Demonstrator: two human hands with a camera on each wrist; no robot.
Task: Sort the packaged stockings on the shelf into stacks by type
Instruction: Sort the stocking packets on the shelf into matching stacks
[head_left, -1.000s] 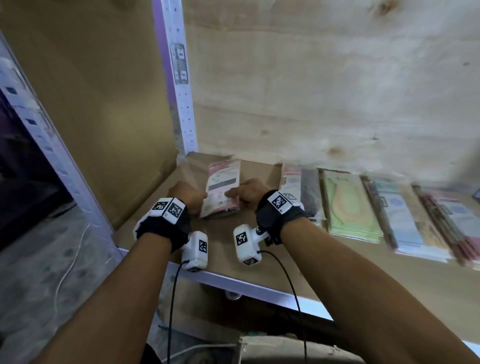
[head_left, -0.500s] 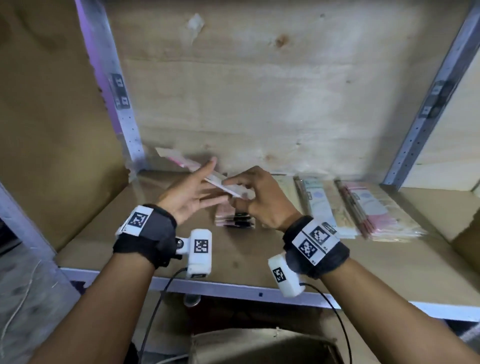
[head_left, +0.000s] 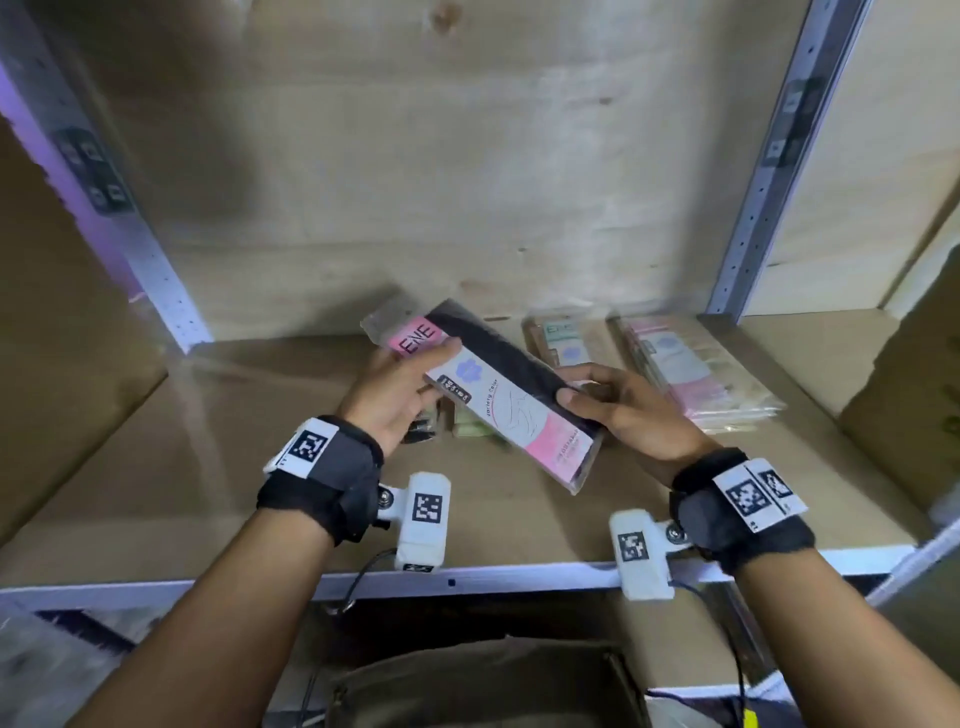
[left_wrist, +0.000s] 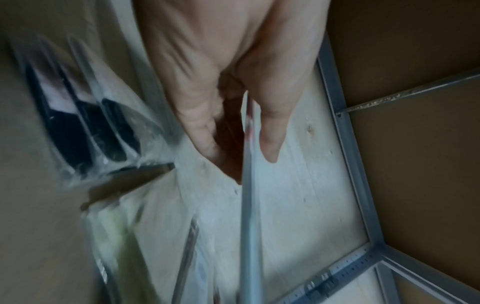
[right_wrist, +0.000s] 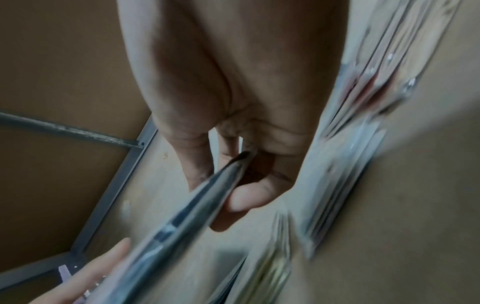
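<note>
A flat stocking package (head_left: 511, 402) with a pink-and-white card and black stockings hangs tilted above the shelf (head_left: 208, 467). My left hand (head_left: 415, 374) pinches its far left end, thumb on top. My right hand (head_left: 576, 387) pinches its right edge. The wrist views show the package edge-on (left_wrist: 248, 195) (right_wrist: 182, 216) between thumb and fingers of the left hand (left_wrist: 241, 148) and the right hand (right_wrist: 221, 185). Under the hands lie a stack with black stockings (head_left: 423, 434) (left_wrist: 85, 127) and a green stack (head_left: 475, 431). Further right lie a green-labelled stack (head_left: 563, 340) and a pink stack (head_left: 696, 374).
A plywood back wall (head_left: 467, 182) closes the shelf. Grey metal uprights (head_left: 769, 171) (head_left: 104, 208) stand at both back corners. A metal rail (head_left: 467, 582) runs along the front edge. A cardboard box (head_left: 467, 686) sits below the shelf.
The package has come up off the shelf from the left end. It now faces up, held by both hands over the stacks. The head view has swung right.
</note>
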